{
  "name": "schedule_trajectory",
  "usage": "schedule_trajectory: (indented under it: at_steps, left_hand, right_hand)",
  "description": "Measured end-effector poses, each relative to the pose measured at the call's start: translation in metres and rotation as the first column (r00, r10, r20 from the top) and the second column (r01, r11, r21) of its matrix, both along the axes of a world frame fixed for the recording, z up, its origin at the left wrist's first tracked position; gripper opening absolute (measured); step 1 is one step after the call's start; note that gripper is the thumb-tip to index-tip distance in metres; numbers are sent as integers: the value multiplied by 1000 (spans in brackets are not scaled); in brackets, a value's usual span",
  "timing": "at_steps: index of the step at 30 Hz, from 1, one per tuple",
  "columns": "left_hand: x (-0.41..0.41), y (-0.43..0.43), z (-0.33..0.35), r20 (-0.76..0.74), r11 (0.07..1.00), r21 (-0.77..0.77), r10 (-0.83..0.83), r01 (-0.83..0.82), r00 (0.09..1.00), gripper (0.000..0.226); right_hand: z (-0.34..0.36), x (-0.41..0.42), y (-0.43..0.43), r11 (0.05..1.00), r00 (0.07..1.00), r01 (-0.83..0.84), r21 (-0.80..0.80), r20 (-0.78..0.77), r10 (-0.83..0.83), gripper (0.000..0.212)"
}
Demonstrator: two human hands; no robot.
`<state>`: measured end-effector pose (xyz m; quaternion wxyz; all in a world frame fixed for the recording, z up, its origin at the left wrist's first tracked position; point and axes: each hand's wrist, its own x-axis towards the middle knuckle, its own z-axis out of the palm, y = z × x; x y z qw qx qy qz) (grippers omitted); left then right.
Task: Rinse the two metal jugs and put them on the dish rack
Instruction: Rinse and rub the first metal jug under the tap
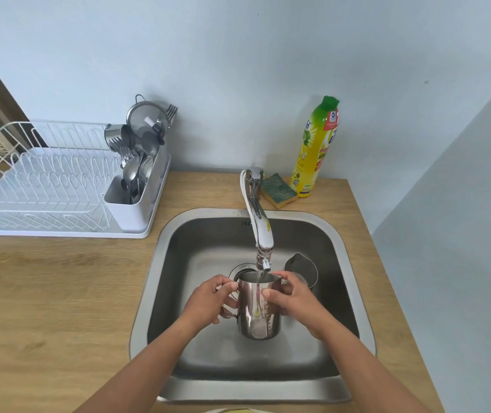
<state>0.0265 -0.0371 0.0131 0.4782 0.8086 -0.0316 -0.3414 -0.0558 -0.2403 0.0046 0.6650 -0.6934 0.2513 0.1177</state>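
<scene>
Sink [339, 242]: jug [257, 308] under tap [260, 234].

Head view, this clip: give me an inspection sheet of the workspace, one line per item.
Surface: wooden countertop with an inset steel sink.
Job's things: one metal jug held upright under the faucet, water running into it; second jug standing in the sink behind the right hand; white dish rack on the counter to the left, its plate slots bare.
Clutter: cutlery and a strainer in the rack's caddy; sponge; yellow dish soap bottle.
Grips: left hand at the jug's handle; right hand around its body.
Cables: nothing seen.
Surroundings: pale blue walls.
</scene>
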Motion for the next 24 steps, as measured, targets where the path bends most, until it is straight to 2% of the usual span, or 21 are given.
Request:
schedule_trajectory:
  at_steps: [6,12,18,24]
  left_hand:
    - [4,2,-3,-88,999,1,47,-47,995,19]
    - [6,4,-5,-118,996,-4,92,-93,989,23]
    - [7,4,-5,-142,996,-17,85,-88,986,22]
    - [12,3,-6,-157,993,-29,109,-114,982,23]
  right_hand:
    - [4,5,-2,996,996,-53,-69,-78,47,47]
    - [5,13,1,987,982,-84,-135,-179,59,54]
    - [4,17,6,992,963,-44,-116,-269,11,62]
    - [5,24,11,993,942,-9,-119,-334,-31,59]
